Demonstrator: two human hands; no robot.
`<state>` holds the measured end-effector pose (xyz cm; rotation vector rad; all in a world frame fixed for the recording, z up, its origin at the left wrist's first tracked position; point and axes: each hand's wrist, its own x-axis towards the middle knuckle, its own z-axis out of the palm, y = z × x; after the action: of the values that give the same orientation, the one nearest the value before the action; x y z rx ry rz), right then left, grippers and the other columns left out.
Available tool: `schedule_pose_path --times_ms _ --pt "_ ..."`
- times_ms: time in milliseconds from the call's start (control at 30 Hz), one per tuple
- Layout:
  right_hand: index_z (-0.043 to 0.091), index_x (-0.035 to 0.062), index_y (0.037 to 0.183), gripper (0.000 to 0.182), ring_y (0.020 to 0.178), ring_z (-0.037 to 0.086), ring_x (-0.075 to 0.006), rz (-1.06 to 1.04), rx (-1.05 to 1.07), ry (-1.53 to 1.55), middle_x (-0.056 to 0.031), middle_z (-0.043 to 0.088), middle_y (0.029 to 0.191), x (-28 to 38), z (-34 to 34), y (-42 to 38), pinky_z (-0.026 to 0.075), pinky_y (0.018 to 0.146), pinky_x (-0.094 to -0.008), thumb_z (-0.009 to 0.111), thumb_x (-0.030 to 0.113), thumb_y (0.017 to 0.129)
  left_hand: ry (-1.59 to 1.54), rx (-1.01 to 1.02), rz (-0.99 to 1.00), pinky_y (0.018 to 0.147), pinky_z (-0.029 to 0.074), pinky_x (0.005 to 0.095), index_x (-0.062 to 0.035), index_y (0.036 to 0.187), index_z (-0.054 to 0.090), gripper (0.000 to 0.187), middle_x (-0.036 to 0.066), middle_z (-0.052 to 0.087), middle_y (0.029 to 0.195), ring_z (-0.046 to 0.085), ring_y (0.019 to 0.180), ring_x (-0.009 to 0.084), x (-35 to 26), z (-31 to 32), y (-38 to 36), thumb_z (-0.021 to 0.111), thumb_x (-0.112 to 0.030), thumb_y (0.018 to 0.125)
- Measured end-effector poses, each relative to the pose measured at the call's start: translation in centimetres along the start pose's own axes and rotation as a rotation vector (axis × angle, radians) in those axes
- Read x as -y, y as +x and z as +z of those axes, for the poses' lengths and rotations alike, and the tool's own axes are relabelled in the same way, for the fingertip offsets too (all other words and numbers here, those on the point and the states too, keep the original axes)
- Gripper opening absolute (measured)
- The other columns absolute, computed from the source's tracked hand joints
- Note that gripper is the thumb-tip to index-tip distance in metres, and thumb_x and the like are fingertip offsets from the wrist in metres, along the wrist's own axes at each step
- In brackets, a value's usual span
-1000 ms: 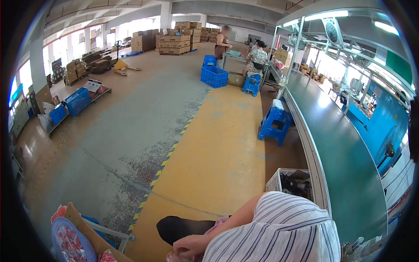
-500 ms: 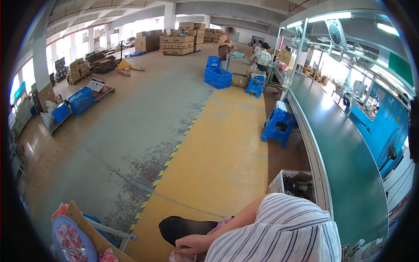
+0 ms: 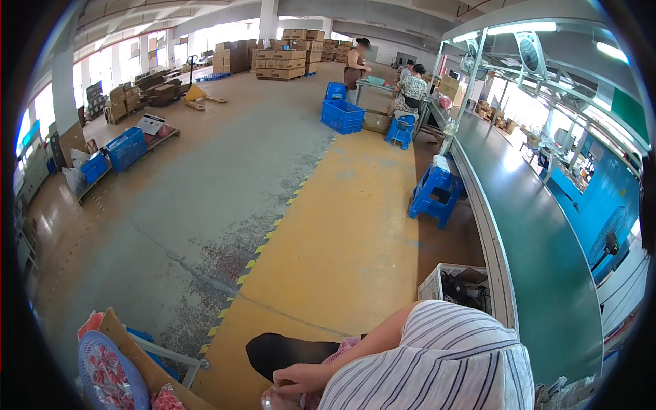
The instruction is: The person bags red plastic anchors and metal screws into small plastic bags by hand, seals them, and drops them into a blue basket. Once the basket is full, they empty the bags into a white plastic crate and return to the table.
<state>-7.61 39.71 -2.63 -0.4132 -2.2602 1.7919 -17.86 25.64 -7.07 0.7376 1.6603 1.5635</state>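
Note:
My right hand (image 3: 301, 378) is low in the head view, reaching in from a striped sleeve (image 3: 437, 355). Its fingers are bent and closed over a clear, shiny plastic-looking piece (image 3: 275, 399) at the bottom edge; what it is I cannot tell. Under the forearm are a black-covered leg (image 3: 287, 354) and a strip of pink checked cloth (image 3: 344, 350). My left hand is out of view. To the left, a purple-blue plastic basket (image 3: 85, 354) holds red pieces in clear wrapping, with more red packets (image 3: 166, 398) beside it.
A green conveyor belt (image 3: 540, 273) runs along the right. Near it stand a white crate (image 3: 433, 285) and blue stools (image 3: 435, 195). Further off are a blue crate (image 3: 343, 117), several people, stacked cartons (image 3: 280, 65) and a yellow pallet jack (image 3: 196, 96). A cardboard sheet (image 3: 140, 355) borders the basket.
My right hand stays low, with its fingers slightly shifted, and more of the clear piece shows under it. The view has tilted slightly. The far standing person's head has turned.

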Motion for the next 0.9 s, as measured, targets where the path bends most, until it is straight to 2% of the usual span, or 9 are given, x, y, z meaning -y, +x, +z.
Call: schedule_pose_path --times_ms 67,167,267,367,433,533,667,767,900 --pt "0.049 0.0019 0.091 0.020 0.068 0.055 -0.0259 -0.009 0.000 0.018 -0.0137 0.056 0.075 -0.5 0.2 0.0 0.045 0.065 -0.0357 0.054 0.020 0.096 -0.373 -0.095 -0.375 0.068 0.048 0.0340 -0.0046 0.120 0.054 0.040 0.009 0.058 0.101 0.055 0.086 0.0197 -3.0 1.1 -0.4 0.054 -0.038 0.097" --pt "0.050 0.0017 0.092 0.019 0.071 0.055 -0.0244 -0.018 -0.007 0.051 -0.0136 0.056 0.078 -0.7 0.1 0.0 0.045 0.067 -0.0352 0.053 0.019 0.096 -0.439 -0.050 -0.358 0.063 0.047 0.0306 -0.0066 0.109 0.058 0.029 0.006 0.059 0.089 0.055 0.076 0.0157 -3.8 1.3 -0.6 0.055 -0.033 0.097" --pt "0.051 0.0015 0.094 0.018 0.074 0.056 -0.0226 0.030 0.009 0.087 -0.0131 0.056 0.080 -0.8 0.0 0.0 0.045 0.069 -0.0349 0.053 0.020 0.096 -0.372 -0.243 -0.441 0.055 0.043 0.0266 -0.0081 0.094 0.058 0.019 0.002 0.056 0.074 0.051 0.063 0.0120 -7.4 2.9 -0.6 0.057 -0.027 0.097" --pt "0.051 0.0016 0.095 0.020 0.076 0.056 -0.0215 0.143 0.021 0.153 -0.0122 0.056 0.081 -1.1 0.0 0.0 0.046 0.070 -0.0346 0.053 0.021 0.097 -0.591 -0.094 -0.365 0.053 0.042 0.0257 -0.0086 0.087 0.057 0.020 0.000 0.055 0.070 0.048 0.060 0.0103 -3.4 1.7 -0.9 0.055 -0.026 0.098" --pt "0.051 0.0018 0.095 0.021 0.077 0.055 -0.0214 0.154 -0.005 0.149 -0.0118 0.056 0.082 -0.3 -0.4 -0.2 0.046 0.071 -0.0344 0.053 0.022 0.097 -0.563 -0.112 -0.328 0.053 0.043 0.0256 -0.0080 0.089 0.057 0.020 0.000 0.056 0.072 0.049 0.061 0.0106 -4.5 2.3 -0.9 0.054 -0.025 0.098" --pt "0.051 0.0020 0.095 0.023 0.076 0.055 -0.0210 -0.006 -0.026 0.053 -0.0114 0.056 0.082 -0.3 -0.4 -0.6 0.046 0.071 -0.0340 0.052 0.024 0.097 -0.516 -0.094 -0.320 0.056 0.044 0.0259 -0.0077 0.089 0.057 0.019 0.001 0.056 0.073 0.050 0.064 0.0109 -3.2 2.1 -1.0 0.054 -0.024 0.098" --pt "0.052 0.0019 0.095 0.023 0.077 0.057 -0.0213 0.032 0.000 0.077 -0.0115 0.058 0.082 -0.4 -0.6 -0.8 0.047 0.070 -0.0338 0.053 0.025 0.097 -0.466 -0.187 -0.410 0.055 0.044 0.0267 -0.0075 0.088 0.056 0.019 0.001 0.054 0.071 0.050 0.063 0.0114 -5.3 2.9 -0.9 0.052 -0.023 0.099" --pt "0.053 0.0018 0.094 0.023 0.077 0.058 -0.0221 0.080 0.025 0.107 -0.0119 0.060 0.082 0.1 -0.9 -0.8 0.047 0.070 -0.0337 0.055 0.025 0.095 -0.482 -0.079 -0.321 0.056 0.044 0.0266 -0.0072 0.089 0.056 0.019 0.002 0.054 0.073 0.050 0.065 0.0119 -2.4 1.9 -0.8 0.051 -0.022 0.099" --pt "0.052 0.0025 0.093 0.024 0.074 0.057 -0.0201 0.044 -0.017 0.068 -0.0108 0.057 0.080 0.2 -0.7 -0.9 0.046 0.069 -0.0331 0.053 0.026 0.097 -0.445 -0.077 -0.252 0.059 0.044 0.0264 -0.0070 0.093 0.055 0.019 0.004 0.056 0.078 0.050 0.068 0.0130 -3.6 2.4 -1.0 0.049 -0.024 0.100"
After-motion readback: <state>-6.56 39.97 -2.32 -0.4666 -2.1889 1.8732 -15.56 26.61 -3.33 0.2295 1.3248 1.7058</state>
